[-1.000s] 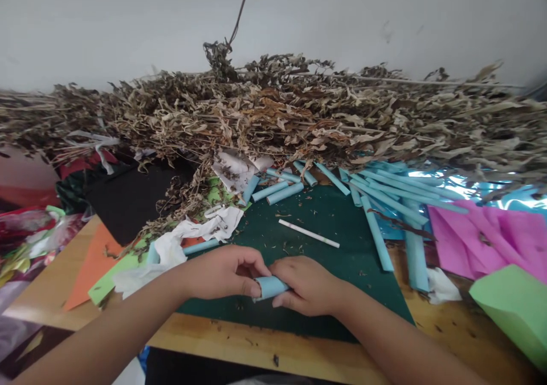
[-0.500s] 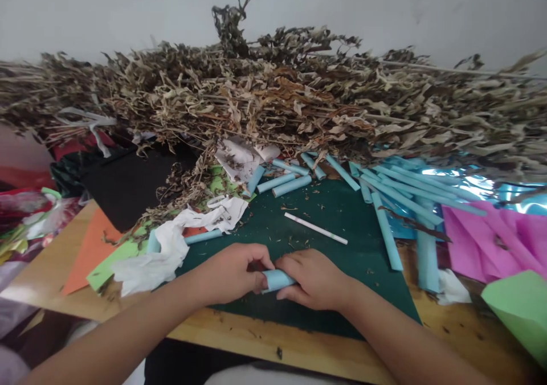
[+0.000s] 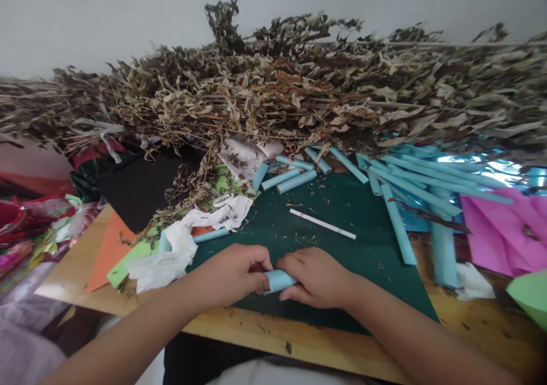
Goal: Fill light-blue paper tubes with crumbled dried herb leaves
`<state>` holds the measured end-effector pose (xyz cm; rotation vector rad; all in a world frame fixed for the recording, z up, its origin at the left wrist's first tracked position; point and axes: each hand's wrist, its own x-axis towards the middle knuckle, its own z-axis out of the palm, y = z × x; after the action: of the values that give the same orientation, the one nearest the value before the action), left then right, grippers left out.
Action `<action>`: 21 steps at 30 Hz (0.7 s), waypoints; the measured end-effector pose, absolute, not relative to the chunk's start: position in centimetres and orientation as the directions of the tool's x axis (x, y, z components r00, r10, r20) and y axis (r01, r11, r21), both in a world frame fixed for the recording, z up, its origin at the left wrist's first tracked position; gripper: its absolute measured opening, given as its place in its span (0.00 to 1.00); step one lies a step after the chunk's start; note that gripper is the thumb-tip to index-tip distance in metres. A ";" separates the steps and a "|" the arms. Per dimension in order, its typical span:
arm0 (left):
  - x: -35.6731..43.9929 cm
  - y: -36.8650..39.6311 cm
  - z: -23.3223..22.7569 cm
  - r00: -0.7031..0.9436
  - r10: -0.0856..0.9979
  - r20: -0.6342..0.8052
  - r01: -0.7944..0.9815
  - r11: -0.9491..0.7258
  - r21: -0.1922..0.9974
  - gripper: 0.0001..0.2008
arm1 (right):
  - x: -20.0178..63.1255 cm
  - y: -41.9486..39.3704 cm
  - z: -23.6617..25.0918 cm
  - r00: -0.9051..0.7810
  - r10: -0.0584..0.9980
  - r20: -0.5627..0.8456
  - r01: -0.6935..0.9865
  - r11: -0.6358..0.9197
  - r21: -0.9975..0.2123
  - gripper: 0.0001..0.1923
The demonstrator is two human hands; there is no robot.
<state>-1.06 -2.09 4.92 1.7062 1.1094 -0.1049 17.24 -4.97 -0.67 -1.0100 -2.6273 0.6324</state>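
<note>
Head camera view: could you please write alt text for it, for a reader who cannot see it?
Both hands, left hand and right hand, grip a short light-blue paper roll over a dark green mat on a wooden table. More blue paper tubes, a thin white stick and pink paper lie beyond, before a heap of dried leafy branches.

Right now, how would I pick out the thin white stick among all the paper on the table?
Start at the dark green mat in front of the heap of dried leaves. The white stick lies alone in the mat's middle, slanting down to the right, just beyond the two hands. Unlike the blue paper tubes nearby, it is white and far thinner.
</note>
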 end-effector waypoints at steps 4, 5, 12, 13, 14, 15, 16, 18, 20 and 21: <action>-1.9 -2.2 5.1 0.620 0.517 -0.590 0.603 0.168 0.780 0.14 | 17.0 -5.2 -0.1 -0.685 0.727 0.046 0.558 0.565 -0.608 0.23; -2.1 -2.3 4.8 0.648 0.474 -0.596 0.562 0.232 0.794 0.15 | 17.1 -5.2 -0.1 -0.661 0.749 0.044 0.538 0.513 -0.669 0.24; -2.9 -3.0 0.7 0.839 0.470 -0.275 -0.111 0.641 0.759 0.12 | 19.6 -5.2 0.1 -0.613 0.788 0.061 -0.239 -0.112 -0.964 0.24; -2.9 -3.1 0.3 0.836 0.508 -0.208 -0.215 0.652 0.727 0.12 | 19.9 -5.2 0.2 -0.639 0.764 0.090 -0.361 -0.194 -0.912 0.23; -3.0 -3.3 0.1 0.826 0.543 -0.148 -0.305 0.652 0.694 0.11 | 20.0 -5.2 0.3 -0.663 0.740 0.119 -0.446 -0.262 -0.856 0.22; -3.0 -3.5 -0.1 0.814 0.572 -0.099 -0.375 0.648 0.663 0.11 | 20.0 -5.2 0.4 -0.682 0.716 0.147 -0.503 -0.314 -0.805 0.20; -2.9 -3.8 -0.2 0.802 0.594 -0.064 -0.426 0.645 0.634 0.11 | 19.9 -5.3 0.5 -0.694 0.699 0.172 -0.540 -0.347 -0.766 0.19; -2.7 -4.8 -0.3 0.782 0.623 -0.028 -0.497 0.649 0.576 0.11 | 19.4 -5.6 0.6 -0.704 0.680 0.207 -0.582 -0.384 -0.716 0.17; -2.4 -6.3 -0.4 0.762 0.648 -0.014 -0.549 0.656 0.518 0.11 | 18.7 -6.1 0.8 -0.708 0.666 0.233 -0.609 -0.410 -0.679 0.18; -2.3 -7.2 -0.5 0.749 0.662 -0.014 -0.571 0.656 0.493 0.11 | 18.4 -6.4 0.9 -0.711 0.662 0.239 -0.618 -0.425 -0.662 0.19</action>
<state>-2.34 -7.19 -0.51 0.4874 0.1991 0.7039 18.35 -6.38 0.89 -0.0736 -0.9692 2.1546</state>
